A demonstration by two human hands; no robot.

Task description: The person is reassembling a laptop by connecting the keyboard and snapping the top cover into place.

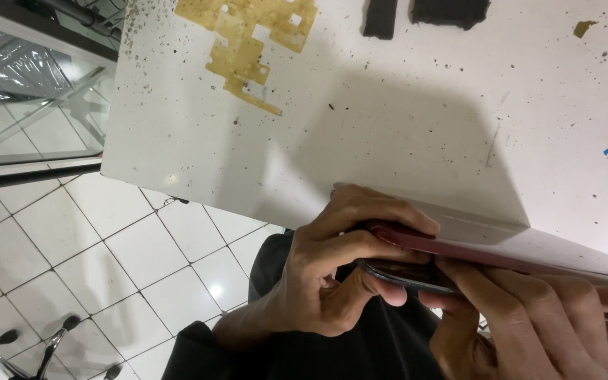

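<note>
- At the near edge of the view, the left hand [332,271] is curled in a closed grip around the end of a flat device, fingers over its dark red back cover [459,248] and thumb pressed under the dark, glossy body [406,274] beneath it.
- The right hand [529,320] meets it from the lower right, its grip closed on the same device; a fingertip [452,269] sits at the seam where the red cover stands slightly apart from the dark body.
- The device is held edge-on, just in front of the near edge of the white tabletop [402,127], with the person's dark clothing [360,345] below it.
- To the left, a white tiled floor [107,260] shows, with the curved chrome base of a chair [29,348] at the bottom corner.
- The tabletop is speckled with dark crumbs, and a shadow falls across its middle.
- Farther off, a yellowish cut-out sheet of adhesive film [255,35] lies flat near the far side.
- Beyond it, two dark foam-like pads [423,13] sit at the far edge, with a small yellowish scrap [584,28] and a blue fleck [607,150] well apart to the right.
</note>
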